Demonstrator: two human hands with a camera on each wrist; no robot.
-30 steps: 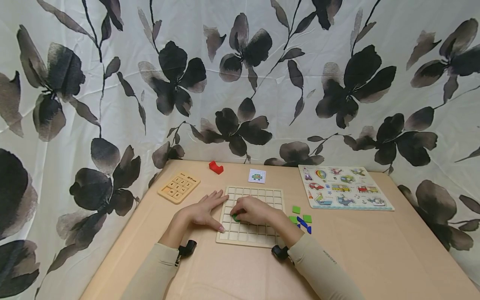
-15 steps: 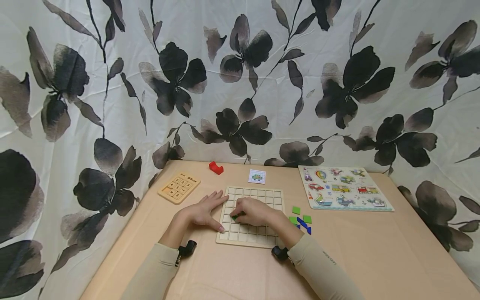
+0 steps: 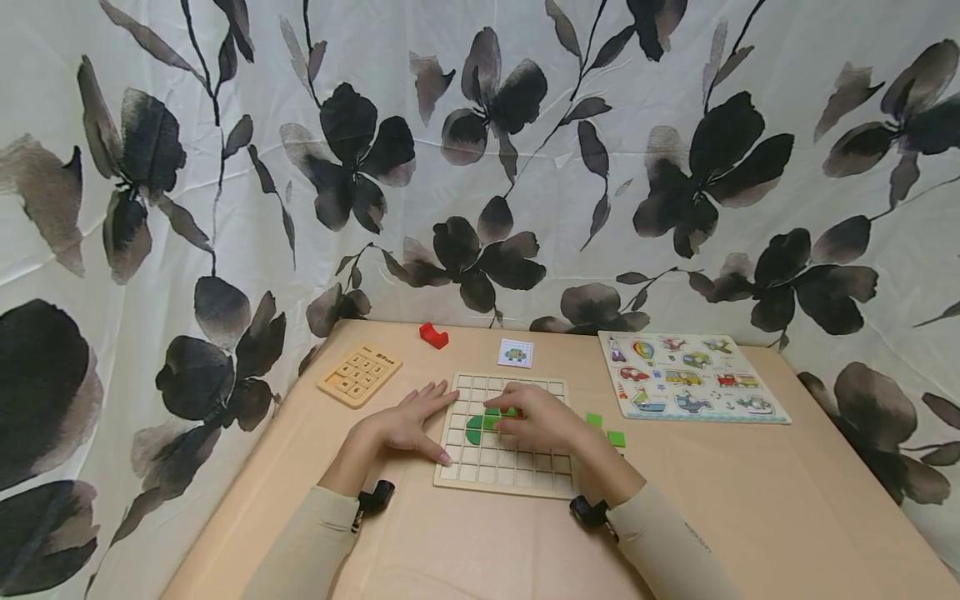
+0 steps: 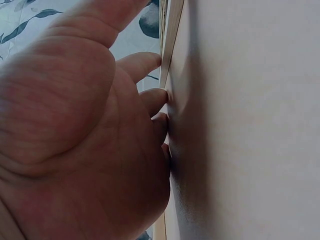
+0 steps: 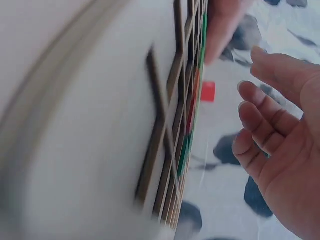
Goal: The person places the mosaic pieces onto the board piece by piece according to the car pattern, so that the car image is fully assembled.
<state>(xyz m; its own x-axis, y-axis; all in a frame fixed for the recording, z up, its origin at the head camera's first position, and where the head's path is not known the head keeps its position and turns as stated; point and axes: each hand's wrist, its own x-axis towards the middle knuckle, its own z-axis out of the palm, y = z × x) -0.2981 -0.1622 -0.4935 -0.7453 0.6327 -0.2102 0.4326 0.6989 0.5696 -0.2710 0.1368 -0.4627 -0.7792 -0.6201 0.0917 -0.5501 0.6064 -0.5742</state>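
A wooden grid board (image 3: pixel 487 481) lies in the middle of the table. My left hand (image 3: pixel 407 425) rests at its left side, fingers and thumb spread along the edge. In the left wrist view, the fingertips of my left hand (image 4: pixel 95 125) meet the board's side. My right hand (image 3: pixel 542 419) hovers over the board with loosely bent fingers. Nothing is between the fingers of my right hand (image 5: pixel 285 120) in the right wrist view. Left of it, a green rounded piece (image 3: pixel 474 430) lies on the grid beside green pieces (image 3: pixel 491 419) partly covered by the fingers.
Loose green squares (image 3: pixel 616 439) lie right of the board, partly behind my right forearm. Behind the board are a pattern card (image 3: pixel 515 353) and a red piece (image 3: pixel 433 336). A wooden number puzzle (image 3: pixel 359 375) lies left, a picture puzzle board (image 3: pixel 693 379) right.
My right hand has let go of the green rounded piece, lifted and moved right, uncovering green pieces on the grid. The left hand has stayed in place.
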